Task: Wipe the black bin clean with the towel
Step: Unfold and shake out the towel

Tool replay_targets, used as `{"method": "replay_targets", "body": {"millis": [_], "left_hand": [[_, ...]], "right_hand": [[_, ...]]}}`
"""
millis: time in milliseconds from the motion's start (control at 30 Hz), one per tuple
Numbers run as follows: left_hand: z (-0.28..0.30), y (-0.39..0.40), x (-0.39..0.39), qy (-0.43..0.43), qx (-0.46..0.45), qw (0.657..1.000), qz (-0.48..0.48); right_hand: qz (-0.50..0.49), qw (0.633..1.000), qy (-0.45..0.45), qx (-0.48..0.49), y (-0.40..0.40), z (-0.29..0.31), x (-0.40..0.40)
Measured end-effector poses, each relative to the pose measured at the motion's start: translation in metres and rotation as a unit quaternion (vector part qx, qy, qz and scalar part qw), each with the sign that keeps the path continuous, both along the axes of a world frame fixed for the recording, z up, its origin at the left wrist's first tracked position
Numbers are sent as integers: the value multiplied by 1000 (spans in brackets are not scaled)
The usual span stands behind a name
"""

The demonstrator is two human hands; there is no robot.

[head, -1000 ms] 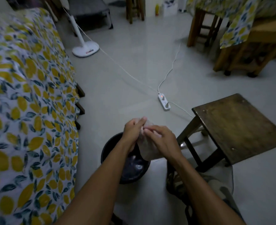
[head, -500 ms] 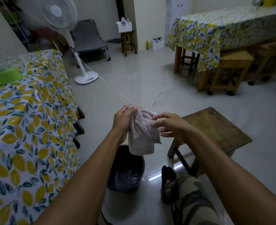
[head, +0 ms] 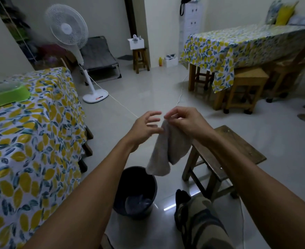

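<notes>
The black bin [head: 148, 187] stands upright on the floor between my forearms, with a shiny wet patch at its bottom. A pale grey towel [head: 166, 151] hangs folded above the bin's far rim. My right hand [head: 186, 123] pinches the towel's top edge between thumb and fingers. My left hand [head: 144, 128] is just left of the towel with its fingers spread apart, and it holds nothing.
A dark wooden stool [head: 238, 151] stands right of the bin. A table with a lemon-print cloth [head: 31, 141] fills the left side, with a green tray [head: 6, 96] on it. A white fan [head: 67, 33], its cord, another covered table [head: 238, 44] and stools stand farther back. My knee [head: 200, 218] is at the bottom.
The view has tilted up from the floor to the room. Both hands held the towel; now my left hand has let go and opened, and the towel hangs from my right hand.
</notes>
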State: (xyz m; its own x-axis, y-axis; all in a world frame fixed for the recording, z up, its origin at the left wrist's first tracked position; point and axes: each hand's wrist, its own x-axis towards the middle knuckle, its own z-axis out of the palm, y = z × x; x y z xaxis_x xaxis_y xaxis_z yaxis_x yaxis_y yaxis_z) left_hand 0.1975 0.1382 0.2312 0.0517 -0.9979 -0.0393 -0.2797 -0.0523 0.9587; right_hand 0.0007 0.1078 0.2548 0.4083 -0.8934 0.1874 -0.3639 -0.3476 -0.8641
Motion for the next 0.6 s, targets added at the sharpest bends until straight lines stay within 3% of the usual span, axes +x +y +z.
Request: {"method": "replay_targets", "body": {"millis": [100, 300, 600], "left_hand": [[14, -2, -25, 0, -20, 991, -129], [17, -6, -33, -107, -36, 987, -117], [6, -9, -43, -80, 40, 982, -168]], "right_hand": [[15, 1000, 14, -22, 4, 10, 2], [17, 997, 43, -54, 4, 28, -21], [-33, 987, 126, -92, -18, 22, -64]]}}
